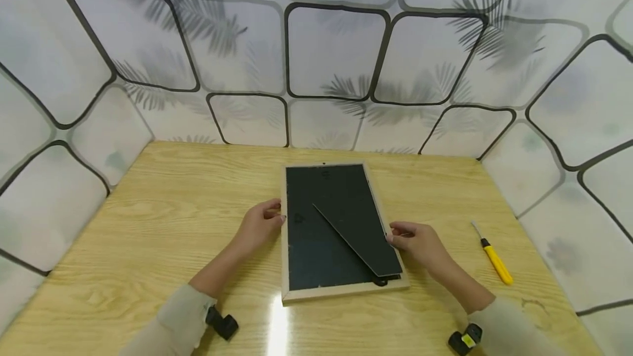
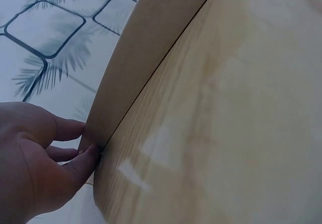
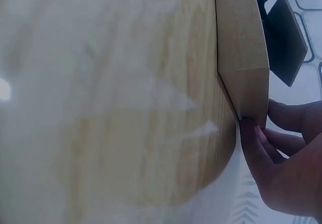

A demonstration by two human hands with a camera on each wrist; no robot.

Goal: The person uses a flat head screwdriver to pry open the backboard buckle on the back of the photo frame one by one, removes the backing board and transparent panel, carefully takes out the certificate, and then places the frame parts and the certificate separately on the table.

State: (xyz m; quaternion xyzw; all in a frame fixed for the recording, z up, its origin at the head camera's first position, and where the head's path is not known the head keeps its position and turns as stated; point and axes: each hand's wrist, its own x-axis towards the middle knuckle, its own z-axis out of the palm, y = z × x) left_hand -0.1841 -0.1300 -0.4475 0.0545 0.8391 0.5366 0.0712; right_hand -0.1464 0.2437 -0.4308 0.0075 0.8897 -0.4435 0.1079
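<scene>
A picture frame (image 1: 345, 291) with a pale wooden rim lies face down on the wooden table. Its black backing board (image 1: 316, 257) shows, with a black easel stand flap (image 1: 363, 229) slanting across its right half. My left hand (image 1: 259, 227) pinches the left rim between thumb and fingers; the left wrist view shows this grip on the frame's side (image 2: 136, 58). On the opposite side my right hand (image 1: 420, 242) pinches the right rim. In the right wrist view the fingers (image 3: 254, 148) sit at the frame's side, and the flap (image 3: 287, 43) stands up beyond it.
A screwdriver (image 1: 497, 263) with a yellow handle lies on the table (image 1: 198, 191) to the right of my right hand. Patterned white walls (image 1: 336, 48) enclose the table at the back and both sides. A small black camera sits on each wrist.
</scene>
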